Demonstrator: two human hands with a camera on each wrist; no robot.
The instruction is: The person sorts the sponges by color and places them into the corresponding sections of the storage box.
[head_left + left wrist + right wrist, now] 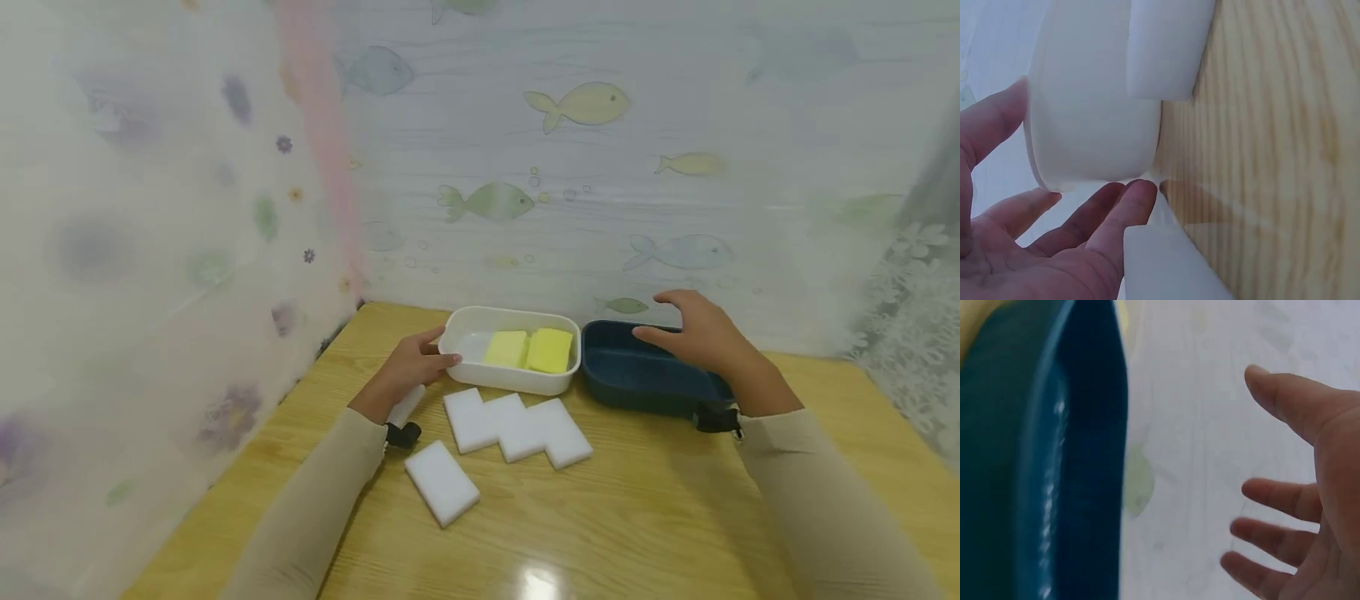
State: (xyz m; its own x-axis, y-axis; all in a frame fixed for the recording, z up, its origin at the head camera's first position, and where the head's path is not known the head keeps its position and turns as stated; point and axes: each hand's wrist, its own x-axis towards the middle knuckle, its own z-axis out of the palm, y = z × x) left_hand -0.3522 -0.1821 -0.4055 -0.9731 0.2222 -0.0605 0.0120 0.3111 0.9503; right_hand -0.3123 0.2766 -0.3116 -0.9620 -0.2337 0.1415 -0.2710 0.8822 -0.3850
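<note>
At the left end of a white oblong container (517,382), my left hand (405,364) touches the wall and rim with loosely extended fingers, thumb toward the front side. Inside the container lie a pale yellow sponge (507,348) and a brighter yellow sponge (550,350), side by side. My right hand (701,332) hovers over a dark blue container (637,392), fingers spread and holding nothing. The right wrist view shows that hand (1291,487) apart from the blue wall (1085,475). Part of the blue container's interior is hidden by the hand.
Three white sponges (512,429) lie overlapping in a row before the white container. Another white sponge (442,483) lies nearer, and one more (407,406) is partly hidden by my left wrist. The wooden table (637,517) meets a fish-patterned curtain (480,267) behind.
</note>
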